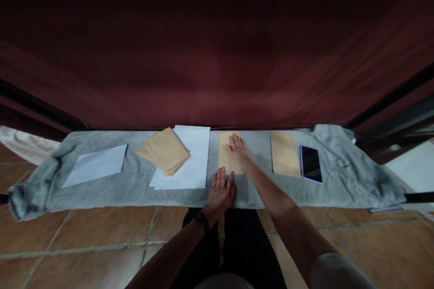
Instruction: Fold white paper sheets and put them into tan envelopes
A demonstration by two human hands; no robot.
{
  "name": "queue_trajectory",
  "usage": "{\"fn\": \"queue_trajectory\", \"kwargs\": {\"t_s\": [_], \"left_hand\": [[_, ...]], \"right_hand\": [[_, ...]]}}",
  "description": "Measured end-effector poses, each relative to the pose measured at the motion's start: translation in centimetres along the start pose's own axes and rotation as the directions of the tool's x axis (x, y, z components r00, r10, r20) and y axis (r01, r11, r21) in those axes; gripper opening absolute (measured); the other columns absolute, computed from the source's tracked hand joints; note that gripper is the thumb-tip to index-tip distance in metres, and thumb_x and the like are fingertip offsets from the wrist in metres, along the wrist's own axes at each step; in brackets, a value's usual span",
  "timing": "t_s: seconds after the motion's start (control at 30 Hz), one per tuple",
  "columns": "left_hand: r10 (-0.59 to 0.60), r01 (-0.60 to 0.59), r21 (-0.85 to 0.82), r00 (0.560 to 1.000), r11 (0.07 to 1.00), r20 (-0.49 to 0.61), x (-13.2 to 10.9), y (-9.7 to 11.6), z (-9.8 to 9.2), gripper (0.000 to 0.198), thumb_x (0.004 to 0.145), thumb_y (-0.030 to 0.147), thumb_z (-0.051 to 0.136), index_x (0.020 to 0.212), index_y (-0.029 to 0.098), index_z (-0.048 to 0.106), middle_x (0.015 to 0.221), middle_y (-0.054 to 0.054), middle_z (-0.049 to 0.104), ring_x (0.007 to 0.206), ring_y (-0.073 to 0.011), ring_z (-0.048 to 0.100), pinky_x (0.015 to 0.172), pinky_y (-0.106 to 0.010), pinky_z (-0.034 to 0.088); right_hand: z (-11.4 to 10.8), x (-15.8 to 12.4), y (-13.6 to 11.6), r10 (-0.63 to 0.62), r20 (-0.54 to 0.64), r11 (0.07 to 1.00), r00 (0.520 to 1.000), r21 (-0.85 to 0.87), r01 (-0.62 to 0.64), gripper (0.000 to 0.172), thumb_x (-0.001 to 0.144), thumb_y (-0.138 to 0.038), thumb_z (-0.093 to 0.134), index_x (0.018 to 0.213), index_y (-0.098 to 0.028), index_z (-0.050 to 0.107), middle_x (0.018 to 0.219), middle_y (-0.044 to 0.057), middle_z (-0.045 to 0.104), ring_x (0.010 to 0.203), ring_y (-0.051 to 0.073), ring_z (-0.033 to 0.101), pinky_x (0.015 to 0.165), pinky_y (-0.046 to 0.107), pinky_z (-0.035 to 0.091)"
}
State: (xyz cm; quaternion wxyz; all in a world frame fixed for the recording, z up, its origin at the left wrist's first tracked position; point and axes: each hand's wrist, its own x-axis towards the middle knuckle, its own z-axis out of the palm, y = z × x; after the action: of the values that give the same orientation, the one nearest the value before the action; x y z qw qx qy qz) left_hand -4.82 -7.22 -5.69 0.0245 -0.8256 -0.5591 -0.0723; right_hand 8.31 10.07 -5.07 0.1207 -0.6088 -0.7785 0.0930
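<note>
A tan paper envelope (224,156) lies flat on the grey cloth in front of me. My right hand (238,150) rests palm down on its upper right part, fingers spread. At its lower left corner my left hand (220,189) lies flat, fingertips touching the near edge. Left of it, several tan envelopes (164,149) sit fanned out on a stack of white paper sheets (195,162). Another tan envelope (285,154) lies to the right of my right hand. Part of the middle envelope is hidden beneath my hands.
A phone with a purple case (311,164) lies on the right. A white sheet (96,165) is at the far left. Wrinkled grey cloth (135,194) covers the narrow surface, bunched at both ends. A dark red fabric wall (217,63) rises behind; tiled floor is below.
</note>
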Motion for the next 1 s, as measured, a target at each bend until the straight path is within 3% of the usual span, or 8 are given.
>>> {"fn": "queue_trajectory", "kwargs": {"t_s": [0.2,0.53,0.77,1.0], "left_hand": [[-0.013,0.013,0.005,1.0,1.0,0.018,0.1,0.1,0.2,0.059,0.1,0.036,0.05,0.156,0.018,0.04,0.163,-0.023,0.034,0.151,-0.0371,0.032,0.119,-0.055,0.033],[-0.011,0.01,-0.019,0.999,1.0,-0.041,-0.1,0.1,0.3,0.06,0.099,0.03,0.048,0.157,0.018,0.039,0.163,-0.021,0.032,0.151,-0.0348,0.033,0.121,-0.057,0.031],[0.014,-0.014,-0.013,1.0,1.0,-0.017,-0.1,0.0,0.1,0.06,0.097,0.026,0.049,0.155,0.013,0.041,0.162,-0.024,0.033,0.151,-0.0363,0.033,0.12,-0.058,0.032],[0.01,-0.01,-0.007,1.0,1.0,0.022,0.0,0.6,-0.1,0.062,0.097,0.025,0.044,0.156,0.006,0.036,0.161,-0.025,0.035,0.153,-0.0327,0.031,0.124,-0.055,0.024]], "right_hand": [[0.4,-3.6,0.9,-0.065,-0.003,0.998,0.998,-0.018,0.065,0.059,0.106,-0.037,0.035,0.158,-0.008,0.035,0.164,0.018,0.033,0.154,0.024,0.031,0.126,0.045,0.021],[-0.6,-10.3,0.7,-0.047,-0.012,0.998,0.999,-0.044,0.047,0.055,0.107,-0.033,0.028,0.153,-0.007,0.043,0.161,0.016,0.04,0.152,0.025,0.034,0.124,0.046,0.028],[-0.2,-16.5,-1.0,-0.21,-0.067,0.978,0.975,-0.013,0.21,0.051,0.107,-0.031,0.034,0.152,-0.011,0.046,0.158,0.014,0.046,0.15,0.024,0.039,0.124,0.048,0.03],[0.0,-18.1,-1.2,-0.11,-0.107,0.994,0.988,-0.037,0.107,0.055,0.107,-0.036,0.039,0.155,-0.009,0.041,0.161,0.017,0.041,0.15,0.028,0.039,0.123,0.05,0.03]]}}
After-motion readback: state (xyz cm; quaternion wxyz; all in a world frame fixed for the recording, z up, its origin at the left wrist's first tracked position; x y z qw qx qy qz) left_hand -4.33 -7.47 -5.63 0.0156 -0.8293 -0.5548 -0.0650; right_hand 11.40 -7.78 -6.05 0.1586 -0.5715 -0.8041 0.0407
